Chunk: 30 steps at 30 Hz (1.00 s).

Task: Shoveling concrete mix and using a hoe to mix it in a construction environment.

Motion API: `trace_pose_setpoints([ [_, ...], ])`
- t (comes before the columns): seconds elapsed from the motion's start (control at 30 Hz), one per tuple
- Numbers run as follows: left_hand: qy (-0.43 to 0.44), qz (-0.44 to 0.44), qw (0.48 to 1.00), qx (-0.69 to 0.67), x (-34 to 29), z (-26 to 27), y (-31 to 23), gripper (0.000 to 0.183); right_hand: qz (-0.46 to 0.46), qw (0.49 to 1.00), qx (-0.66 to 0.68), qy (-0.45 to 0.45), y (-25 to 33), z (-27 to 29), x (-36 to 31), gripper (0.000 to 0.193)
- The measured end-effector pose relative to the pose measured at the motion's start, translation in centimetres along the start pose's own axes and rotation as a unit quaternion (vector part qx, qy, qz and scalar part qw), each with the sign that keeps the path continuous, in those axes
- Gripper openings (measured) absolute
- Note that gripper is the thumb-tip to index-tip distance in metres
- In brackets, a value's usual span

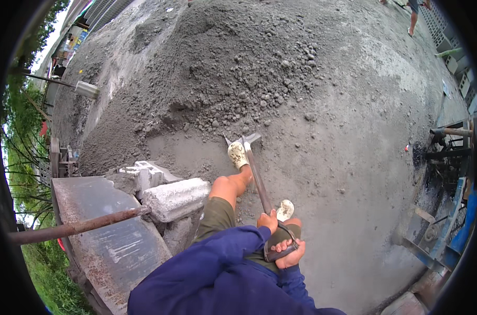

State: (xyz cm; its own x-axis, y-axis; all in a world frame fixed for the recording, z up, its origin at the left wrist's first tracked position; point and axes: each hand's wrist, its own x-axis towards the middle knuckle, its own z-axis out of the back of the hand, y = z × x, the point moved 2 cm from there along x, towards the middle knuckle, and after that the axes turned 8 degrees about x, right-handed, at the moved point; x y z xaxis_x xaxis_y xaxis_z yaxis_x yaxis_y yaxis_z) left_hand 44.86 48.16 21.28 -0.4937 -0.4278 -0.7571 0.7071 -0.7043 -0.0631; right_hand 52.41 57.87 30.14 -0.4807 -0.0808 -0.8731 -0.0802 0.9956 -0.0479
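A shovel [258,181] slants across the middle of the head view, its blade end low at the foot of a grey sand heap [222,63]. My left hand [268,221] wraps round the lower shaft near the handle. On the D-shaped grip at the top end, my right hand [290,254] is closed. A pale, dirt-specked shoe [238,154] on my left foot covers part of the blade. My other shoe [285,210] stands on the ground to the right of the shaft.
A rough concrete block [176,199] lies left of my leg, beside a sloping metal sheet [107,241]. A rusty bar [76,229] crosses that sheet. Metal machinery [448,210] stands at the right edge. Another person's leg [413,23] shows at the top right.
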Motion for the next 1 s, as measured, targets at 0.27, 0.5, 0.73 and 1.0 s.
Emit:
trace_pose_setpoints([
  [0.27, 0.028, -0.114, 0.991, -0.062, 15.7, 9.0, -14.8, 0.055, 0.036, 0.993, 0.006, 0.113, 0.2, -15.5, 16.6, 0.029],
  [0.5, 0.090, -0.049, 0.948, -0.301, 21.6, 10.2, -19.7, 0.039, 0.083, 0.978, -0.091, 0.166, 2.8, -20.9, 22.6, 0.016],
  [0.73, 0.334, 0.092, 0.818, -0.459, 31.5, 5.9, -16.9, 0.025, 0.091, 0.983, -0.120, 0.104, 6.3, -11.3, 27.0, 0.012],
  [1.0, 0.156, 0.083, 0.753, -0.633, 58.6, 12.3, -17.0, 0.009, 0.352, 0.733, -0.332, -0.478, -1.3, -11.6, 26.0, 0.015],
])
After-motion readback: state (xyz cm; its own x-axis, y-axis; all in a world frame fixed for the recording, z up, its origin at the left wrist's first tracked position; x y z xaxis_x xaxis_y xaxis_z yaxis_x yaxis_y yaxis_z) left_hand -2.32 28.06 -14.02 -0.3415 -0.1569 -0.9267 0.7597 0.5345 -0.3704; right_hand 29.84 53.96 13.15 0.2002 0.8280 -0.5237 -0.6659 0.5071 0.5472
